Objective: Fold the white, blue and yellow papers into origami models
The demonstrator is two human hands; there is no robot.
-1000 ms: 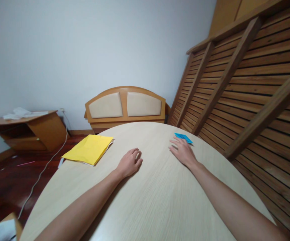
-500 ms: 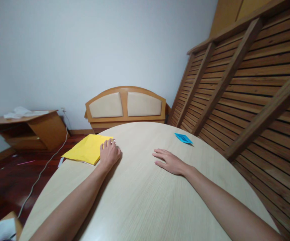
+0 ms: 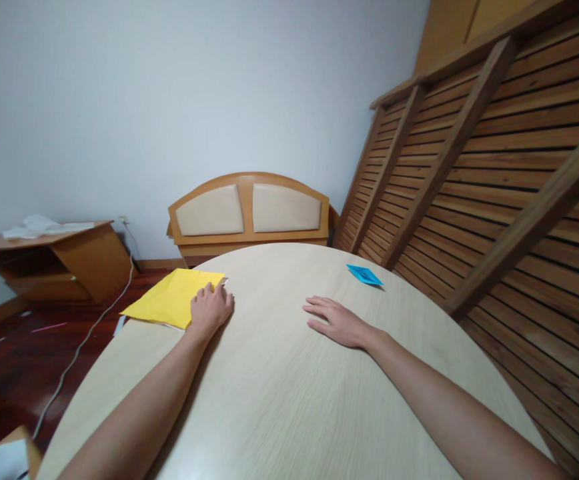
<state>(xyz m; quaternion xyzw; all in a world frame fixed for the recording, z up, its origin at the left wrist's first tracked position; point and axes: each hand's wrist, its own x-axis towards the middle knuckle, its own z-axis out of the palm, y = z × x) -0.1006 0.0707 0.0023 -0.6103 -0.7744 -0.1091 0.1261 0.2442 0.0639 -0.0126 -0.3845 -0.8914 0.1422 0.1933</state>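
While the left hand (image 3: 211, 308) is pressing curled fingers onto the yellow paper (image 3: 172, 297), holding nothing, the right hand (image 3: 336, 321) is lying flat and open on the table (image 3: 289, 400). No writing is showing on the paper or the blue paper (image 3: 364, 274).

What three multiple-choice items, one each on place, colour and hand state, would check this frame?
1. Where does the left hand rest?
A. on the yellow paper's edge
B. on the floor
C. on the cabinet

2. What colour is the small folded paper at the table's far right?
A. red
B. blue
C. green

3. How is the right hand placed?
A. gripping a cup
B. raised in the air
C. flat on the table, holding nothing

Key: 1 A, fingers overlap the yellow paper; 2 B, plainly blue; 3 C, fingers spread on bare wood.
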